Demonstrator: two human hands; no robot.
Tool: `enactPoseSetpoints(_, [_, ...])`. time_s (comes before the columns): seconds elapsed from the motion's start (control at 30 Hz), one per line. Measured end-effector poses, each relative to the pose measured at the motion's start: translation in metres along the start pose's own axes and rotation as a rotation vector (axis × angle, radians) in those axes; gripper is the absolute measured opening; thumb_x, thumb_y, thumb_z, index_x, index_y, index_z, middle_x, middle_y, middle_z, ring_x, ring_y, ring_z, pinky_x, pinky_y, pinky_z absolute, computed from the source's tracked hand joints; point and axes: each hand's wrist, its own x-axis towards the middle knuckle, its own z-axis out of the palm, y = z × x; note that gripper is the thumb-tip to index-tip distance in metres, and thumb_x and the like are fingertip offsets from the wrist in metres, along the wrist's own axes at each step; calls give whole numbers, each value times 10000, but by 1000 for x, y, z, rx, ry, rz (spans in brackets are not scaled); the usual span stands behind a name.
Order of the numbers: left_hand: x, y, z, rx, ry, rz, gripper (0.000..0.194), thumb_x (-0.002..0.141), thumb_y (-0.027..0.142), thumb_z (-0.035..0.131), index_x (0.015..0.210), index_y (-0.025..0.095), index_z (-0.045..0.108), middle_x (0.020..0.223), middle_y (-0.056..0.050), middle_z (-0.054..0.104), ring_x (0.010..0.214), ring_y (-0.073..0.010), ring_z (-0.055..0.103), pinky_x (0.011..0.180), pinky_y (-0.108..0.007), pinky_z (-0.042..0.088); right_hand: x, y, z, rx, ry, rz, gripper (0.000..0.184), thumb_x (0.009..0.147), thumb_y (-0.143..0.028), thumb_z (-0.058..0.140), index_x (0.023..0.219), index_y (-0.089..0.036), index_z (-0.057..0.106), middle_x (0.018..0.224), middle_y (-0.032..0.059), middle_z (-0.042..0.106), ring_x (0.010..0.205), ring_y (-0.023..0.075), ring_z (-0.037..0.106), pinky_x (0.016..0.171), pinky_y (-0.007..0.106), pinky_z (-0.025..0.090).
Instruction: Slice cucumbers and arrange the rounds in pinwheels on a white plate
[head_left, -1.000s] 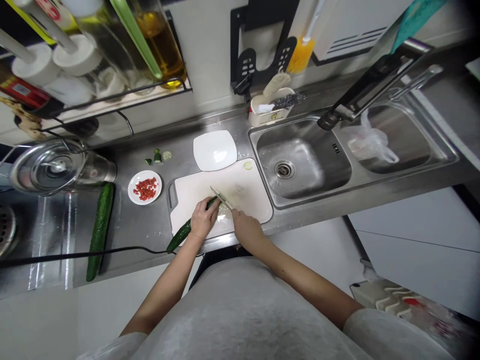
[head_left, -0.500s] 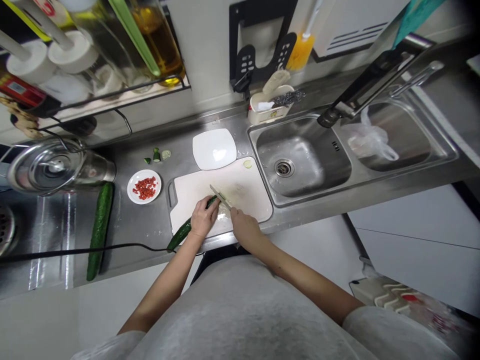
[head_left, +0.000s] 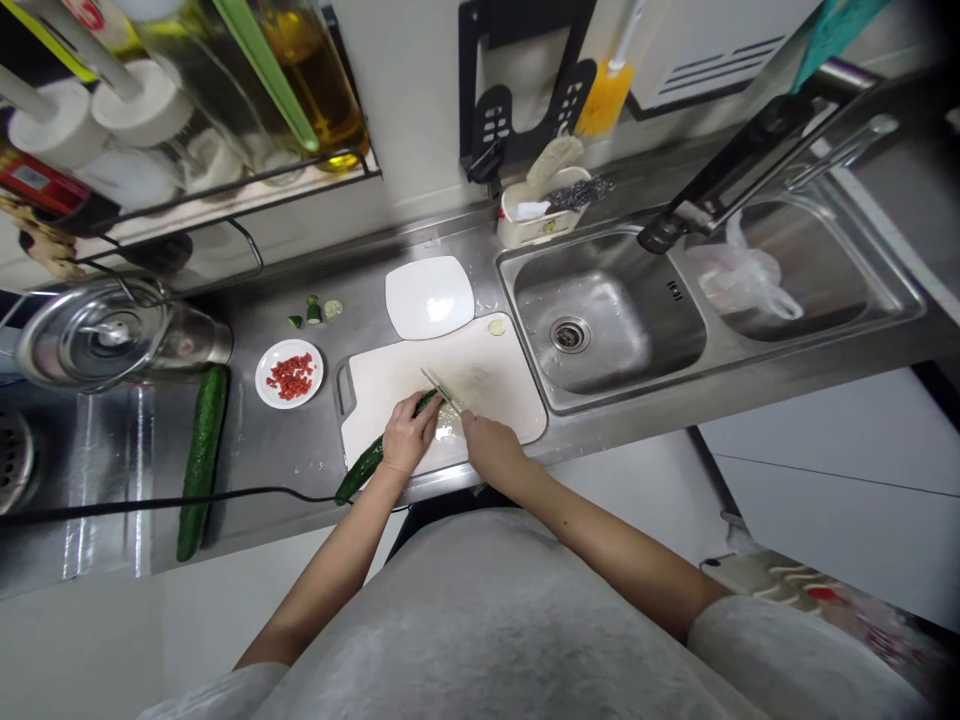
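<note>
A dark green cucumber (head_left: 363, 468) lies slantwise across the lower left of the white cutting board (head_left: 390, 375), its near end past the board's edge. My left hand (head_left: 407, 437) is closed around it near its far end. In my right hand (head_left: 491, 447) is the handle of a kitchen knife (head_left: 442, 386), whose blade is at the cucumber's cut end, close to my left fingertips. Wet, pale bits lie on the board beside the blade. One thin cucumber slice (head_left: 496, 327) rests in the board's far right corner.
Behind the board sits a white square plate (head_left: 430, 297). To the left are a small plate (head_left: 303, 397) of chopped red pieces, cucumber ends (head_left: 313, 309) and another whole cucumber (head_left: 201, 460). A black cable (head_left: 247, 491) crosses the counter. The sink (head_left: 622, 350) adjoins on the right.
The knife blade has tipped more upright and shifted slightly at the cucumber's cut end. My left hand keeps its hold in nearly the same place.
</note>
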Motion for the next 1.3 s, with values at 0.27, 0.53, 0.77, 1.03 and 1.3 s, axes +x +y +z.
enactPoseSetpoints(0.27, [-1, 0, 2, 9, 4, 12, 341, 916, 245, 479, 1233, 256, 605, 1188, -106, 587, 1092, -221, 541, 948, -383, 472, 3, 0, -1, 40, -23, 4, 293, 897, -45, 316, 1116, -124, 493, 935, 144, 688, 955, 214, 667, 769, 277, 484])
enactPoseSetpoints(0.53, [-2, 1, 4, 20, 7, 14, 337, 915, 250, 482, 1227, 255, 608, 1195, -105, 583, 1092, -223, 538, 947, -385, 473, 7, 0, 1, 41, -9, 1, 287, 899, -53, 312, 1105, -113, 503, 929, 149, 689, 960, 228, 668, 765, 284, 492])
enactPoseSetpoints(0.77, [-2, 0, 4, 18, -1, 11, 351, 913, 253, 488, 1247, 255, 597, 1199, -107, 581, 1098, -224, 537, 958, -384, 469, 10, 2, 4, 8, -16, 4, 307, 897, -55, 298, 1119, -105, 503, 937, 160, 690, 955, 237, 670, 757, 305, 501])
enactPoseSetpoints(1.03, [-2, 1, 3, 18, -2, 7, 346, 912, 254, 487, 1235, 245, 611, 1201, -113, 586, 1103, -225, 538, 967, -377, 458, 12, 2, 5, 31, -5, 0, 290, 904, -52, 319, 1109, -115, 515, 926, 145, 694, 955, 228, 673, 755, 288, 497])
enactPoseSetpoints(1.3, [-1, 3, 2, 26, -15, -11, 336, 914, 263, 488, 1220, 246, 625, 1204, -108, 595, 1103, -225, 542, 969, -377, 460, 11, 2, 7, 29, -11, 11, 300, 914, -68, 314, 1131, -104, 518, 954, 160, 692, 954, 237, 672, 751, 306, 504])
